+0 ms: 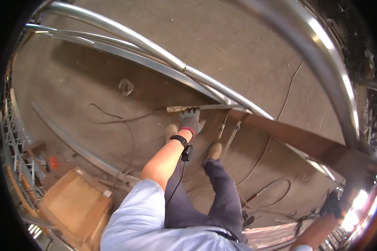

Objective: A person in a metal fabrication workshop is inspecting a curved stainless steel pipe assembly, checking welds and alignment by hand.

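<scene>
My left hand (190, 120), in a grey glove with a red cuff, reaches forward, its thumb held out to the side. Its fingers overlap a long flat bar (213, 107) near the bar's pale, worn end; whether they touch it I cannot make out. At the lower right, in shadow and glare, is my right hand (333, 202) in a dark glove. It lies close to the dark near end of a brown, flat-sided beam (293, 134), and its fingers are hard to see. Long shiny metal tubes (155, 50) run across beyond the left hand.
A large curved tube (318, 46) arches at the right. Thin cables (262, 157) trail over the floor. Two slim tools or rods (231, 137) lean near my right boot (214, 150). At the lower left sits a wooden box (75, 203) near metal racks (23, 142).
</scene>
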The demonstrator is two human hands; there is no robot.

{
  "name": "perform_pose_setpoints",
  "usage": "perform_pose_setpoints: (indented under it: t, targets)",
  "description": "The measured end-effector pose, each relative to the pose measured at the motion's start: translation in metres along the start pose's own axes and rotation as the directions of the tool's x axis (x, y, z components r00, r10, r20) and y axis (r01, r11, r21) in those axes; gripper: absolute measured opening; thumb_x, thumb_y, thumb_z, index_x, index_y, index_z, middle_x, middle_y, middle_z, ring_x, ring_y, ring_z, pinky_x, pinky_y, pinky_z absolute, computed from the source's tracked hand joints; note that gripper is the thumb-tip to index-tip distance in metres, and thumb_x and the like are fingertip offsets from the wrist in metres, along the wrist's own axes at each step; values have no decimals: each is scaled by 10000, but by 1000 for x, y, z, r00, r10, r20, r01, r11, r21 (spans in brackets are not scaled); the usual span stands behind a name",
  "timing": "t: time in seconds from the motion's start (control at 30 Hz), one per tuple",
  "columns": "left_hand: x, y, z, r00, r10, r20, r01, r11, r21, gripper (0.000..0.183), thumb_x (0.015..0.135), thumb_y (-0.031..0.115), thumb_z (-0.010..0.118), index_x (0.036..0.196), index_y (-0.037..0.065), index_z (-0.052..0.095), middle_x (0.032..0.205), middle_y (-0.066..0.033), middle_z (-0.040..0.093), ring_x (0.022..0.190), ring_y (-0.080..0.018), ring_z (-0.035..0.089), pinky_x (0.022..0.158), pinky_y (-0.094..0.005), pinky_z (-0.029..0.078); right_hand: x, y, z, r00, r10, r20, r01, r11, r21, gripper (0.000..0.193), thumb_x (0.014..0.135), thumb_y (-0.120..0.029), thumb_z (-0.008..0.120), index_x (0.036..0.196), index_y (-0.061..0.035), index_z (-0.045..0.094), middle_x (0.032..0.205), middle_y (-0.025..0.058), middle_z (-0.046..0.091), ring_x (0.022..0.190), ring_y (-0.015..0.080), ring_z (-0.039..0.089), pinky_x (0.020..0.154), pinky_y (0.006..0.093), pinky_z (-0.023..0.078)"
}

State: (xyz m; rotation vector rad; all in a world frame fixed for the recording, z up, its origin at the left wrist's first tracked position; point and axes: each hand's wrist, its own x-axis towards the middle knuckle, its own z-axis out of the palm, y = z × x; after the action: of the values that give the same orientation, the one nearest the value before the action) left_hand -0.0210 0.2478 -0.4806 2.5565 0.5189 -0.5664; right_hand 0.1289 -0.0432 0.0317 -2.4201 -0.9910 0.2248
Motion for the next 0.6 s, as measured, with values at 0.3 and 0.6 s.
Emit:
perform_pose_setpoints:
  t: [0.3,0.6]
  targets:
    - [113,-38,153,995,-8,95,-3,993,114,744,786,366,776,1418,154,445,1364,-88,527,1305,-310,470,1031,-576,383,10,5,71,995,96,-38,-100,987,-123,702,711,-334,704,1236,119,592,1324,314,569,1261,458,528,1042,505,441]
    - [131,-45,195,999,31,-32,-26,991,129,267,919,209,572,1175,162,630,1121,-77,665,1068,-294,638,781,-448,546,6,8,85,994,105,-33,-109,979,-171,685,721,-321,717,1243,104,591,1315,297,578,1246,434,541,1038,489,447]
